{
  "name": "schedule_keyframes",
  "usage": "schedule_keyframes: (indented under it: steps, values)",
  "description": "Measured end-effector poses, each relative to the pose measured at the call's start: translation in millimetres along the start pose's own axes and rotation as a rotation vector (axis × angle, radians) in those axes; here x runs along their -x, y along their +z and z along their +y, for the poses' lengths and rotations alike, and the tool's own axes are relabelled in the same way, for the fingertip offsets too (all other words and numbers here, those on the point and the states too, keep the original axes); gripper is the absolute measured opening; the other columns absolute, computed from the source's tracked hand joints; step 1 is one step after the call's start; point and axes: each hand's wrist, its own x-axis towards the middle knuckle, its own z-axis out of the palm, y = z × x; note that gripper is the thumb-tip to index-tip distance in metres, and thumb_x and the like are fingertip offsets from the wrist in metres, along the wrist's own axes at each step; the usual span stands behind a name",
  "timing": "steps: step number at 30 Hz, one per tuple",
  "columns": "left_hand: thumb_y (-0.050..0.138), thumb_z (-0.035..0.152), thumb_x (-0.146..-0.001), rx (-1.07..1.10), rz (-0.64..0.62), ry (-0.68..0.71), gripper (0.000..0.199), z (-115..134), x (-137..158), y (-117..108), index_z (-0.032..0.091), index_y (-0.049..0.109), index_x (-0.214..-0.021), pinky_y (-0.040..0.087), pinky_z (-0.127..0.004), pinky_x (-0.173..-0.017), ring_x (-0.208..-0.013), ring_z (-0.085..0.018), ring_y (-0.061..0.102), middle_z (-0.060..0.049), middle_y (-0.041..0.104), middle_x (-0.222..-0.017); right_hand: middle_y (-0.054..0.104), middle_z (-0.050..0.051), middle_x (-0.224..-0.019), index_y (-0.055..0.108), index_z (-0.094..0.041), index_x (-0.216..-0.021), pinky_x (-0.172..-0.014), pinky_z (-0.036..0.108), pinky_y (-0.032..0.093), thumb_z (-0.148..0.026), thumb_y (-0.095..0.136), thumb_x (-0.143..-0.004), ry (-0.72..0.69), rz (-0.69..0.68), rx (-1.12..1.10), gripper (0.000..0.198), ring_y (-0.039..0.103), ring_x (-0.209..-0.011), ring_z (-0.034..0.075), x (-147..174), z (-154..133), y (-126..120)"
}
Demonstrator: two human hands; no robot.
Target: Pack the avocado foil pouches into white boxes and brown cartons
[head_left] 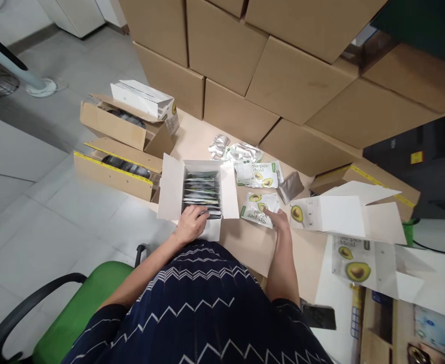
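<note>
An open white carton (230,194) stands on the table in front of me, with a tightly packed row of upright sachets (201,189) inside. At its near left corner is my left hand (192,222), its fingers curled over the front end of the row; what they grip is hidden. To the right of the carton, my right hand (279,221) pinches the edge of a white pouch (260,208) printed with avocados and upside-down "Su·per Meal" lettering. Just behind that pouch lies another avocado-printed pouch (265,174), beside a plain silver packet (291,187).
Brown cartons (230,108) are stacked along the back of the table. Two opened brown boxes (112,174) with dark contents stand at left. At right are an open white avocado-printed box (339,215) and a dark phone (318,316). A green chair (89,303) is at lower left.
</note>
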Motion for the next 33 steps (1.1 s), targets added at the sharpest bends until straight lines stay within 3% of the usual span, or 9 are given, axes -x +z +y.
schedule_keyframes:
  steps: [4, 7, 10, 13, 16, 18, 23, 27, 33]
  values:
    - [0.051, 0.012, -0.089, 0.007, 0.011, 0.026, 0.022, -1, 0, 0, 0.021, 0.069, -0.099, 0.045, -0.036, -0.077, -0.090, -0.020, 0.058, -0.009, 0.070, -0.104, 0.077, 0.011, -0.095, 0.068, -0.013, -0.107, -0.072, 0.035, 0.059, -0.043, 0.081, -0.062, -0.270, 0.012, -0.096, 0.055, 0.073, -0.085, 0.027, 29, -30, -25]
    - [0.052, 0.010, -0.089, 0.008, 0.039, 0.062, 0.022, 0, -2, -1, 0.021, 0.068, -0.098, 0.044, -0.035, -0.076, -0.090, -0.020, 0.057, -0.008, 0.070, -0.102, 0.076, 0.010, -0.100, 0.069, -0.017, -0.109, -0.076, 0.037, 0.059, -0.048, 0.079, -0.069, -0.556, 0.150, -0.074, 0.052, 0.071, -0.089, 0.026, 70, -75, -52]
    - [0.054, 0.009, -0.088, -0.010, 0.062, 0.086, 0.019, 1, -4, -3, 0.019, 0.067, -0.098, 0.044, -0.035, -0.076, -0.090, -0.020, 0.056, -0.007, 0.070, -0.101, 0.076, 0.007, -0.095, 0.072, -0.018, -0.109, -0.076, 0.036, 0.059, -0.044, 0.073, -0.080, -0.847, 0.185, -0.070, 0.039, 0.071, -0.083, 0.023, 118, -129, -64]
    - [0.054, 0.010, -0.088, -0.018, 0.053, 0.083, 0.019, 1, -4, -3, 0.019, 0.067, -0.098, 0.044, -0.035, -0.076, -0.089, -0.020, 0.056, -0.007, 0.070, -0.101, 0.077, 0.003, -0.096, 0.074, -0.024, -0.110, -0.079, 0.033, 0.057, -0.036, 0.068, -0.087, -1.168, 0.019, 0.071, 0.026, 0.071, -0.083, 0.019, 150, -181, -47]
    - [0.052, 0.010, -0.090, -0.011, 0.020, 0.061, 0.020, 1, -2, -2, 0.019, 0.067, -0.099, 0.044, -0.035, -0.076, -0.091, -0.020, 0.057, -0.008, 0.070, -0.101, 0.074, -0.001, -0.113, 0.072, -0.031, -0.118, -0.088, 0.031, 0.054, -0.027, 0.056, -0.094, -1.390, -0.250, 0.296, 0.028, 0.070, -0.102, 0.017, 153, -224, -5]
    - [0.052, 0.010, -0.090, -0.009, 0.004, 0.052, 0.021, 1, -1, -1, 0.019, 0.067, -0.100, 0.044, -0.035, -0.076, -0.091, -0.020, 0.057, -0.008, 0.070, -0.101, 0.072, -0.002, -0.120, 0.069, -0.032, -0.122, -0.091, 0.030, 0.051, -0.021, 0.049, -0.097, -1.433, -0.331, 0.469, 0.034, 0.067, -0.109, 0.016, 144, -244, 29]
    - [0.051, 0.009, -0.089, -0.029, 0.006, 0.055, 0.021, 1, 1, 0, 0.019, 0.067, -0.099, 0.044, -0.035, -0.075, -0.090, -0.020, 0.056, -0.008, 0.069, -0.099, 0.072, 0.004, -0.119, 0.068, -0.027, -0.121, -0.086, 0.031, 0.049, -0.021, 0.046, -0.098, -1.345, -0.314, 0.958, 0.033, 0.066, -0.109, 0.022, 117, -267, 97]
    - [0.051, 0.008, -0.089, -0.039, 0.013, 0.058, 0.021, 1, 2, 0, 0.019, 0.067, -0.099, 0.044, -0.035, -0.075, -0.090, -0.020, 0.056, -0.007, 0.069, -0.098, 0.073, 0.013, -0.113, 0.066, -0.019, -0.122, -0.083, 0.034, 0.050, -0.023, 0.049, -0.096, -1.209, -0.282, 1.232, 0.031, 0.068, -0.104, 0.027, 109, -272, 120]
    - [0.051, 0.008, -0.089, -0.011, 0.016, 0.063, 0.022, 0, 1, 1, 0.019, 0.067, -0.101, 0.044, -0.035, -0.075, -0.090, -0.021, 0.055, -0.008, 0.069, -0.098, 0.071, 0.021, -0.114, 0.072, -0.009, -0.111, -0.089, 0.036, 0.052, -0.014, 0.048, -0.094, -1.098, -0.324, 1.326, 0.030, 0.068, -0.108, 0.030, 108, -277, 137]
